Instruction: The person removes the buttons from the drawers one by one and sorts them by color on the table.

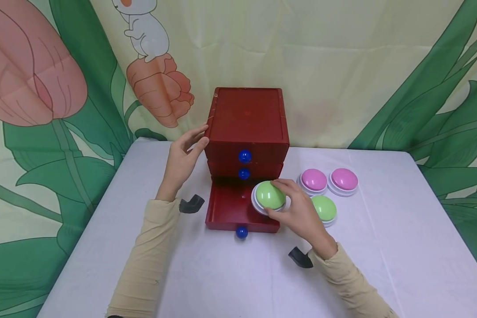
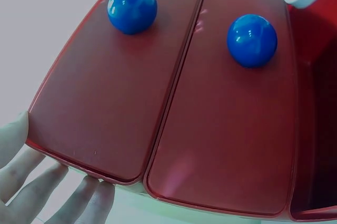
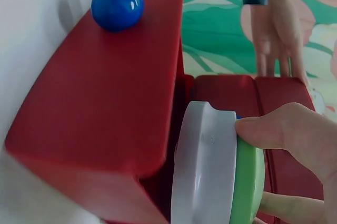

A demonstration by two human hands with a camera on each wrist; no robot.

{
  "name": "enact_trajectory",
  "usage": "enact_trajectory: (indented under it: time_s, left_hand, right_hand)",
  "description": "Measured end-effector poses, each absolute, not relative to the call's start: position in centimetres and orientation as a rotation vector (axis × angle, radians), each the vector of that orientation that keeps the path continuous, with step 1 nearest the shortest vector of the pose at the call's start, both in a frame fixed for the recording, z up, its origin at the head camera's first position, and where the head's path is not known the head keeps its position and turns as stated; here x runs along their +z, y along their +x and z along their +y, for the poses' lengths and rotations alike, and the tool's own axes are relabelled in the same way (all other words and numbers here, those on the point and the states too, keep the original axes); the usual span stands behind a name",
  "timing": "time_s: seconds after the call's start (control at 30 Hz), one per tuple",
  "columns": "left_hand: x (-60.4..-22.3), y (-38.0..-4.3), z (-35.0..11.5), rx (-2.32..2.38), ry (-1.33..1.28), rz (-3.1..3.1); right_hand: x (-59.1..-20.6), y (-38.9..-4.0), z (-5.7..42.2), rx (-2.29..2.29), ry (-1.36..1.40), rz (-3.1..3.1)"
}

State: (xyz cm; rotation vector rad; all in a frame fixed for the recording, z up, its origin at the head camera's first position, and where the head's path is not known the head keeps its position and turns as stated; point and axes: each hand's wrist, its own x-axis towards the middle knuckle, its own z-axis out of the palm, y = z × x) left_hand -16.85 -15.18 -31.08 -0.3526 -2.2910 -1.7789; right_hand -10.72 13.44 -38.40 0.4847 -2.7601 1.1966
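Observation:
A dark red three-drawer cabinet (image 1: 246,115) with blue ball knobs stands at the middle of the table. Its bottom drawer (image 1: 224,210) is pulled out and the upper two are closed. My right hand (image 1: 302,214) pinches a green push button (image 1: 269,195) with a white base between thumb and fingers. The button overlaps the drawer's right side in the head view; in the right wrist view its white base (image 3: 202,166) stands close behind the drawer front (image 3: 100,92). My left hand (image 1: 183,157) touches the cabinet's left side, fingers extended along it (image 2: 58,192).
To the right of the cabinet lie two pink push buttons (image 1: 314,180) and another green push button (image 1: 324,209), partly behind my right hand. A white cloth covers the table (image 1: 230,282). Behind it hangs a printed curtain (image 1: 322,79) with plants and a rabbit.

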Motion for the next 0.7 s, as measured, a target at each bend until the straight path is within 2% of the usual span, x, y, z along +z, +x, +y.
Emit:
enact_trajectory:
  time_s: [0.7]
  left_hand:
    - [-31.2, -17.0, -15.2, -1.770, -0.358, -2.296]
  right_hand:
    - [-38.2, -10.7, 18.1, 1.126, 0.421, -2.663]
